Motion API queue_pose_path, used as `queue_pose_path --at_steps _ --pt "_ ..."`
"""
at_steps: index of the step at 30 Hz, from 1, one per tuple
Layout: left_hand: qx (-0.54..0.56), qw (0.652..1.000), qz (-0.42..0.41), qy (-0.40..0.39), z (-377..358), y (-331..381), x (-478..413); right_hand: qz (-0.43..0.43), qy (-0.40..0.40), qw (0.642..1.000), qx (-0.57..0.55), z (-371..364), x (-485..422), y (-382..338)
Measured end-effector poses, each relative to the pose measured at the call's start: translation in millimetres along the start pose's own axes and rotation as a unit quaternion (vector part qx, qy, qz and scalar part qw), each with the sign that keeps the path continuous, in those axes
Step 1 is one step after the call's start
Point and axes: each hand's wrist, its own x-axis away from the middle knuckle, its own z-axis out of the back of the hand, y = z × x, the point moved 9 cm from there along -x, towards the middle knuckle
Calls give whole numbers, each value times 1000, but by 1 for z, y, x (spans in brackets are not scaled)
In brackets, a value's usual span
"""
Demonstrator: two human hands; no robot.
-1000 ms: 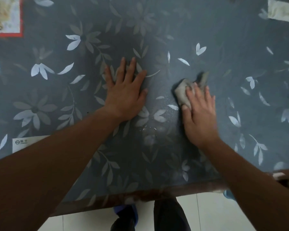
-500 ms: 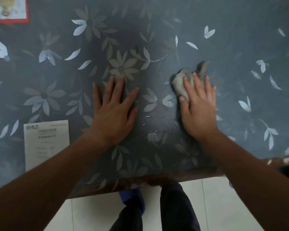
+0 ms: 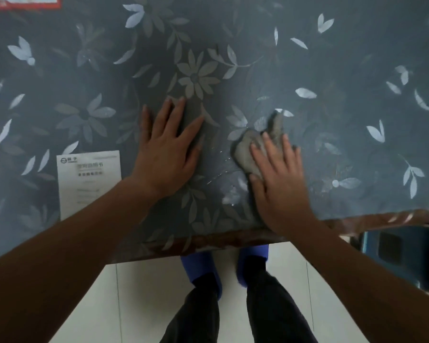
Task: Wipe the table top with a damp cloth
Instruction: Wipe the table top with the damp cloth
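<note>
While the grey cloth (image 3: 245, 152) sat bunched near the front edge of the counter (image 3: 357, 70), the right hand (image 3: 280, 186) pressed it flat, fingers (image 3: 288, 151) straight and spread, not curled round it. The left hand (image 3: 166, 157) lay open-palmed on the counter just beside, bracing. Droplets (image 3: 218, 174) glinted between the hands. Likely best: even pressure, overlapping passes, the wad spread wider, steering wide of the paper leaflet (image 3: 89, 179) at left.

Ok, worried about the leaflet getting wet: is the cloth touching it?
No, the cloth lies under the right hand, apart from the leaflet.
</note>
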Motion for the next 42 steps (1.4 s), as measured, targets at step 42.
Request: queue_pose_path --at_steps 42 --pt "28 1000 -13 -3 10 -14 17 -50 12 997 -58 2 48 1"
